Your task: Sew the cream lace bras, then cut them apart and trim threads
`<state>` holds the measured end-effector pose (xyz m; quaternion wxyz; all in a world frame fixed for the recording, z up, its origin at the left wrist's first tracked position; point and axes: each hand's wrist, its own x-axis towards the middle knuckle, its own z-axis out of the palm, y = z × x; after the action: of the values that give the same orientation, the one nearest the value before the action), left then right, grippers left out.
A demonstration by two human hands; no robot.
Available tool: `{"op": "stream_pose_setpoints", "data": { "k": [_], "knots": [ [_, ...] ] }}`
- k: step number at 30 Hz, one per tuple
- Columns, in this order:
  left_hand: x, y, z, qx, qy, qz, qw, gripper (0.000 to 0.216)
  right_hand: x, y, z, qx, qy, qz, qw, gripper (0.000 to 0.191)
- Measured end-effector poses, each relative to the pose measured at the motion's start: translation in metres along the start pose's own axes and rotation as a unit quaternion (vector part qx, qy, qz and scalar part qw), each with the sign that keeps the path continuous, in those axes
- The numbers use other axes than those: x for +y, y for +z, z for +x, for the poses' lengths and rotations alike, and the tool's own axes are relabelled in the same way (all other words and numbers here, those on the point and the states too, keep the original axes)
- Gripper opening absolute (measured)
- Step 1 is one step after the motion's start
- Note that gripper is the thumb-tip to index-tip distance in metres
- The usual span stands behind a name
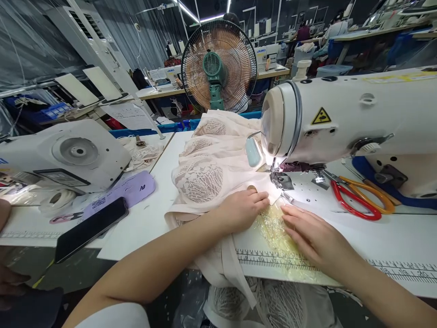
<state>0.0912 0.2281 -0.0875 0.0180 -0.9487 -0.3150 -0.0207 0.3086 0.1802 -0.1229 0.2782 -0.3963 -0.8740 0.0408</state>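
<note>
- The pale pink lace garment (201, 182) lies at 9 o'clock from the presser foot (282, 180), its long axis running 12 to 6, its tapered edge pointing to 3, at the foot.
- Its strap (235, 269) droops over the near table edge toward 5 o'clock.
- A crinkled yellow strip (273, 223) runs from just below the foot toward 5 o'clock, across the printed ruler (259, 259).
- The left hand (242, 207), at 7 o'clock, rests bent fingers on the garment; whether it pinches cloth, I cannot tell.
- The right hand (317, 234), at 5 o'clock, lies loosely flattened on the strip, fingers nearly straight, covering part of it.
- Lamp glare obscures the needle; a pale blue-green pad (253, 152) hides some cloth.
- Lace pieces (283, 300) below the table are cut off at 6 o'clock.
</note>
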Motion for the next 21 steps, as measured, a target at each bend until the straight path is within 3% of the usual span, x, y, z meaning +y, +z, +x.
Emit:
{"op": "stream_pose_setpoints", "data": {
  "k": [21],
  "knots": [
    [-0.043, 0.001, 0.029, -0.007, 0.001, 0.046, 0.999, 0.028, 0.001, 0.001, 0.003, -0.001, 0.002, 0.009, 1.0, 0.027]
  ]
}}
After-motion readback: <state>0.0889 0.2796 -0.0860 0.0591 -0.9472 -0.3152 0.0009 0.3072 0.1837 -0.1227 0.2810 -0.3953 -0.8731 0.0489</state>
